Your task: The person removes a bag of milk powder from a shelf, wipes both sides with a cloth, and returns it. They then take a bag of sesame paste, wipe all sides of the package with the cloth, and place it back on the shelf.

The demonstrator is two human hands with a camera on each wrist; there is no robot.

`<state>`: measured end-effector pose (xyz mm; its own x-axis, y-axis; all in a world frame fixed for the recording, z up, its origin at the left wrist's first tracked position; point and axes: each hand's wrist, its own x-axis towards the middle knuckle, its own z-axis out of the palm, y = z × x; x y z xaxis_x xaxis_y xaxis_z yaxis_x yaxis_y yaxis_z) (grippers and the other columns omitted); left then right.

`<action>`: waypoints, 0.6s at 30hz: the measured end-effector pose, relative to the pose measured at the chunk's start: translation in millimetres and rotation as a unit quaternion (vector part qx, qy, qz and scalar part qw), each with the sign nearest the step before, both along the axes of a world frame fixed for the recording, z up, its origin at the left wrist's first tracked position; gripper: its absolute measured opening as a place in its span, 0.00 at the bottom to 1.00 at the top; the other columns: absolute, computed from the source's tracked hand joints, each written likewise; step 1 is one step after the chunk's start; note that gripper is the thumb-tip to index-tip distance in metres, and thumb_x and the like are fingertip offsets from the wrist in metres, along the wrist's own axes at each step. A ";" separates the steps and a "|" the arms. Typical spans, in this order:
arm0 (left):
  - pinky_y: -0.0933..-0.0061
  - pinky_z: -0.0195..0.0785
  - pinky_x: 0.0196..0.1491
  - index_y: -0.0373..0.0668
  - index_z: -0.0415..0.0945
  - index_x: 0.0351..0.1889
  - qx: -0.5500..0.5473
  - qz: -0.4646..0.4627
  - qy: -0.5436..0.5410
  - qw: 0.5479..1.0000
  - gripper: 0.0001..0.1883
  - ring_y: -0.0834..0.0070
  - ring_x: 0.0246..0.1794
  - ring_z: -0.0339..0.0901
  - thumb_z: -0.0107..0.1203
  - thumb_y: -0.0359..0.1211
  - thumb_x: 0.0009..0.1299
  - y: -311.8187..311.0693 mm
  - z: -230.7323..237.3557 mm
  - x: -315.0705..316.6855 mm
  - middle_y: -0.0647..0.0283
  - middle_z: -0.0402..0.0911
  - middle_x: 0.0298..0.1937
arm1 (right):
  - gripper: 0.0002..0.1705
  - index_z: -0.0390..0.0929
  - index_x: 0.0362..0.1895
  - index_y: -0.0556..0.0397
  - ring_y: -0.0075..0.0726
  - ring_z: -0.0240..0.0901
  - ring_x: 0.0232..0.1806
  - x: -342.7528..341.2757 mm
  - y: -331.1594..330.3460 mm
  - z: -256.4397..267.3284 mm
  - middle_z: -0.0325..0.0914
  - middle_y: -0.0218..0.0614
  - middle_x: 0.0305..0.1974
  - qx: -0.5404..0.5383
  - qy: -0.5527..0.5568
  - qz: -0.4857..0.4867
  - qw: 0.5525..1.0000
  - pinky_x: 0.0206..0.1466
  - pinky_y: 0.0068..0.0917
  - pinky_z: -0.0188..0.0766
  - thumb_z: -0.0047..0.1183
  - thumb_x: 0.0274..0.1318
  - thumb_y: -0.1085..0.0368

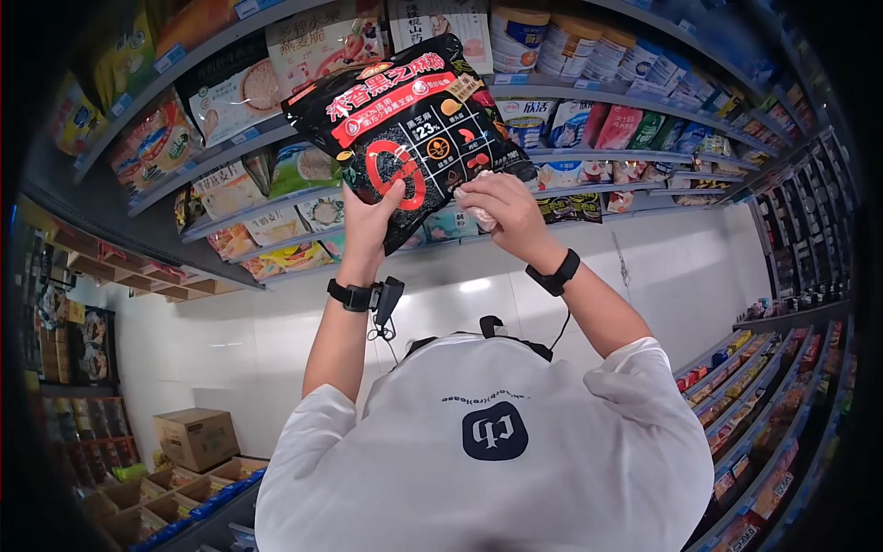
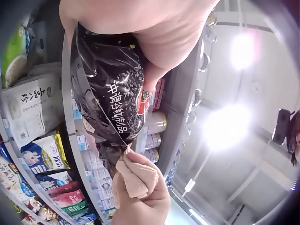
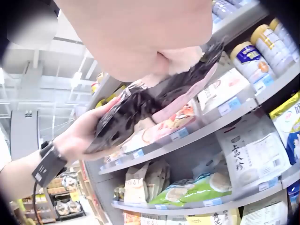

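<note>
A large black bag of black sesame paste (image 1: pixel 428 110), with red and white printing, is held up tilted in front of the shelves. At its lower left my left hand (image 1: pixel 366 225) grips it, thumb on the printed front and the other fingers hidden behind. My right hand (image 1: pixel 511 213) pinches a crumpled pale cloth (image 1: pixel 480 213) at the bag's lower right edge. In the left wrist view, the folded cloth (image 2: pixel 136 177) sits against the gathered end of the bag (image 2: pixel 112 93). The right wrist view shows the dark bag (image 3: pixel 115 119) side-on, gripped by my left hand (image 3: pixel 82 136).
Shelves (image 1: pixel 349 143) behind the bag carry cereal packets (image 1: pixel 225 189), milk powder tins (image 1: pixel 566 46) and other pouches. A low shelf rack (image 1: pixel 763 414) stands at the right. At the lower left, a cardboard box (image 1: pixel 196 437) sits by wooden bins (image 1: pixel 175 483).
</note>
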<state>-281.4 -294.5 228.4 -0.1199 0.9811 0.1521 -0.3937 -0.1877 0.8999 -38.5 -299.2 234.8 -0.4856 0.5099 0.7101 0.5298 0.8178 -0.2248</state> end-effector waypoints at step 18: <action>0.62 0.69 0.64 0.40 0.60 0.68 -0.007 -0.036 -0.017 0.999 0.31 0.68 0.59 0.74 0.61 0.25 0.69 -12.3 0.1 58.8 0.59 0.74 0.62 | 0.25 0.78 0.51 0.56 0.52 0.72 0.45 25.4 -5.6 41.5 0.81 0.42 0.49 0.001 0.195 -0.109 0.975 0.51 0.39 0.70 0.56 0.43 0.79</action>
